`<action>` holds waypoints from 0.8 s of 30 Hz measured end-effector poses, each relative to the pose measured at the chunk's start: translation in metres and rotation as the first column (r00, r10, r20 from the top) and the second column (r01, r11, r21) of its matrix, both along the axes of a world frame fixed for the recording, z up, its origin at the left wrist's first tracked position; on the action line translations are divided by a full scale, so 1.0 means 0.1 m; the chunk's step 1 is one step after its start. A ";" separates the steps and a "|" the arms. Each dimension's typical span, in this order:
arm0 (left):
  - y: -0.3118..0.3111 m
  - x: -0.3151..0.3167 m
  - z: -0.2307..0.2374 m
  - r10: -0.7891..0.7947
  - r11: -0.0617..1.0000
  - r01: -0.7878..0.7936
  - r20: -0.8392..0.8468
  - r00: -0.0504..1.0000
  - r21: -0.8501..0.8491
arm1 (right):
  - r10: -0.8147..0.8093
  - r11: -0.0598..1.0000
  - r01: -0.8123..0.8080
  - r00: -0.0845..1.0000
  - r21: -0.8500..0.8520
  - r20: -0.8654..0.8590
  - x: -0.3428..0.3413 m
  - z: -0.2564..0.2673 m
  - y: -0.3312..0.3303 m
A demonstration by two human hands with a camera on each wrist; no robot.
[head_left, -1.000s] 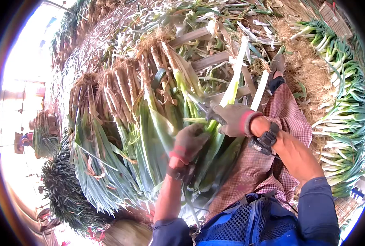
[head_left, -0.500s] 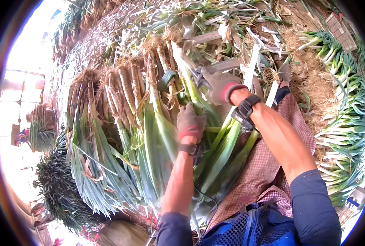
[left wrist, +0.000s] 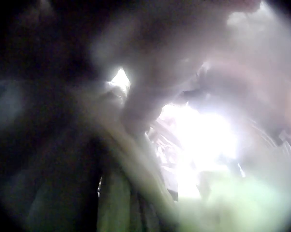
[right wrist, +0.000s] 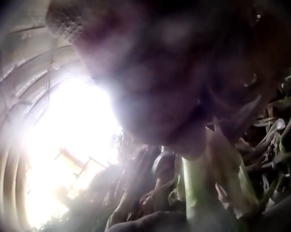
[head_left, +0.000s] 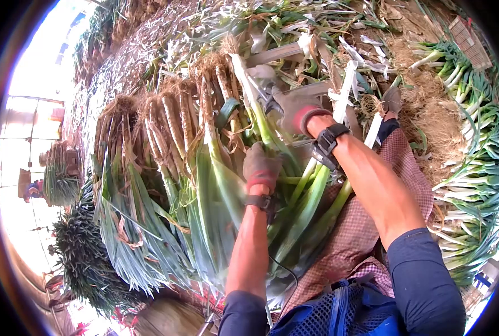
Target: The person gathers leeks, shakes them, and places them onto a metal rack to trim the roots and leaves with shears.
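In the head view a leek [head_left: 263, 130] with a white root end and green leaves lies on a pile of leeks. My gloved left hand [head_left: 262, 167] grips it around the green part. Just above and to the right, my gloved right hand [head_left: 301, 110] holds a dark-handled metal tool [head_left: 268, 101], its narrow end alongside the white shank. A blurred pale piece shows beyond the tool. A pale stalk [left wrist: 131, 159] runs past the fingers in the blurred left wrist view. The right wrist view has a pale green stalk [right wrist: 196, 188] below the dark hand.
Unpeeled leeks [head_left: 171, 120] with brown roots lie to the left. Trimmed leeks [head_left: 473, 168] form a long row at the right. Wooden slats [head_left: 277, 54] and loose peelings lie ahead. A checked cloth [head_left: 392, 185] covers the right leg.
Both hands have moved forward along the leeks, the right one farther, with the tool. The leek's upper shank now shows white where brownish skin showed. Over the last half second the hands shifted only slightly.
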State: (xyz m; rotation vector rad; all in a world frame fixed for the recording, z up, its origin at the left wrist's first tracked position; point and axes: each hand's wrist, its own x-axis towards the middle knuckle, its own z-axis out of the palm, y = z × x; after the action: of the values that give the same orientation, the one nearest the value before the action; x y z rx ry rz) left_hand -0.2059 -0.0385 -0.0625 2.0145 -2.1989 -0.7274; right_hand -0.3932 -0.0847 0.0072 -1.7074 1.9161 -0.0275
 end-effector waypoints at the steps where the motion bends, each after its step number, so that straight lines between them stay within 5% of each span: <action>1: -0.02 0.02 -0.06 0.051 0.996 -0.044 -0.097 0.994 0.074 | -0.006 1.000 0.005 1.000 0.013 0.019 -0.01 0.02 0.11; 6: 0.07 0.02 -0.23 0.136 0.950 -0.004 -0.402 0.906 0.313 | -0.060 0.998 0.062 0.994 -0.031 0.088 -0.09 0.06 0.73; 9: 0.22 -0.04 -0.23 0.122 0.925 0.047 -0.412 0.903 0.377 | -0.076 0.994 0.086 0.989 -0.069 0.129 -0.15 0.19 1.11; 17: 0.54 -0.24 0.01 -0.029 0.960 0.080 -0.192 0.981 0.267 | -0.004 0.964 -0.028 0.993 0.263 0.121 -0.43 0.48 2.43; 19: 0.58 -0.29 0.10 -0.021 0.955 0.073 -0.181 0.983 0.287 | 0.123 0.991 -0.129 0.985 0.040 0.118 -0.53 0.32 2.80; 24: 0.68 -0.36 0.07 -0.064 0.959 0.100 -0.143 0.988 0.264 | 0.096 0.990 -0.084 0.990 -0.113 0.106 -0.58 0.51 3.00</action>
State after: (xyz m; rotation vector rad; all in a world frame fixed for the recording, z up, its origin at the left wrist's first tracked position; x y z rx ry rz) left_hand -0.2422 0.0292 -0.0550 1.9274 -2.2201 -1.1956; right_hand -0.4508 0.2153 0.0582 -1.8222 1.7837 -0.1918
